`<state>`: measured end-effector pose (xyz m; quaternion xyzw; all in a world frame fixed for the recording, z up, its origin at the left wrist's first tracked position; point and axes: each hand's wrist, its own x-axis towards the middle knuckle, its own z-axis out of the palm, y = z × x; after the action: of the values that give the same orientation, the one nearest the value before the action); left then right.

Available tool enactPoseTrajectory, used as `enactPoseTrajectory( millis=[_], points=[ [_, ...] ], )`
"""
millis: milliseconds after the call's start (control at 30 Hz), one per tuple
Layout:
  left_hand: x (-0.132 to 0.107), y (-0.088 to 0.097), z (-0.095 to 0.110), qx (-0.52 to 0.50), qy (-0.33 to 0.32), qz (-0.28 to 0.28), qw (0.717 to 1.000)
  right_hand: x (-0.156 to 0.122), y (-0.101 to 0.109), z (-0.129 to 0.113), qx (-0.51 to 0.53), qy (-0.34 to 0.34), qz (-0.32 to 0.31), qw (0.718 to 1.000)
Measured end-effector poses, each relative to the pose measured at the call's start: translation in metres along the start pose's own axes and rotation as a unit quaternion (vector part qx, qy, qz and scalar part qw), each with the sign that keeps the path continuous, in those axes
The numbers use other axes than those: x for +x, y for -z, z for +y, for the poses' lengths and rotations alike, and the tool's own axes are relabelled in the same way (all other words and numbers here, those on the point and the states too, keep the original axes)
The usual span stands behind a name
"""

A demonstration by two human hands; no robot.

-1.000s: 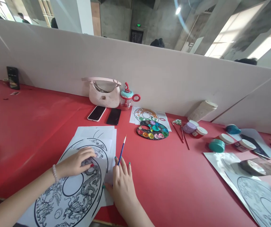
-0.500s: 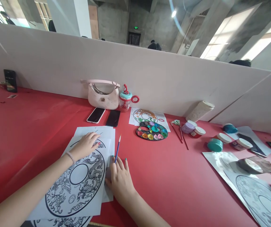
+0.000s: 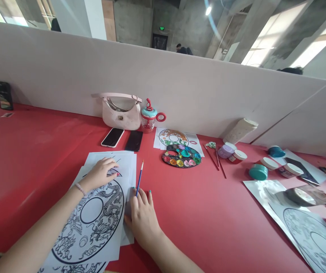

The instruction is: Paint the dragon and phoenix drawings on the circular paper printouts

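Note:
My left hand (image 3: pixel 102 174) lies on a stack of white sheets, its fingers stretched out over the upper part of the top sheet (image 3: pixel 114 231). That sheet carries a black line drawing of a ring with a dragon and other figures. At the right edge of the stack, my right hand (image 3: pixel 143 212) rests low with a blue paintbrush (image 3: pixel 139 180) between its fingers. The brush tip points up and away from me, and its lower end is hidden by the hand. My right thumb touches the paper edge.
Beyond the papers lie two phones (image 3: pixel 112 137), a pink handbag (image 3: pixel 121 116) and a cup (image 3: pixel 149 120). A paint palette (image 3: pixel 181 156) overlaps a coloured ring drawing (image 3: pixel 163 133). Rightward are thin brushes (image 3: pixel 212 157), several paint jars (image 3: pixel 258 172) and a tape roll (image 3: pixel 299 199) on another sheet.
The view has shifted slightly, so everything sits a little further left and up. Both hands stay in place on the papers, and the paintbrush remains in my right hand.

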<state>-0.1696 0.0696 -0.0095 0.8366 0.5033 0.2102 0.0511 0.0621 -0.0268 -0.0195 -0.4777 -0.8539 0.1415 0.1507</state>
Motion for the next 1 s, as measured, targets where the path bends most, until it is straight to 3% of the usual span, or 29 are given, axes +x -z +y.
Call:
enactPoseTrajectory(
  millis=[167,400,633,867,1000],
  points=[
    [-0.003,0.015,0.004,-0.056,-0.019,-0.019,0.998,0.001,0.001,-0.001,-0.005,-0.008,-0.003,1.000],
    [-0.007,0.023,0.008,-0.002,-0.073,0.055,0.996,-0.003,-0.002,0.000,-0.015,-0.004,0.008,1.000],
    [-0.011,0.033,0.006,-0.040,-0.091,0.041,0.994,-0.003,-0.004,0.001,-0.028,0.005,0.006,1.000],
    [-0.020,0.055,0.005,-0.122,-0.048,-0.018,0.991,-0.003,-0.002,-0.002,-0.036,0.001,0.040,0.999],
    [-0.025,0.061,0.002,-0.151,-0.044,-0.022,0.987,-0.003,-0.002,-0.001,-0.035,-0.004,0.065,0.997]
  ],
)
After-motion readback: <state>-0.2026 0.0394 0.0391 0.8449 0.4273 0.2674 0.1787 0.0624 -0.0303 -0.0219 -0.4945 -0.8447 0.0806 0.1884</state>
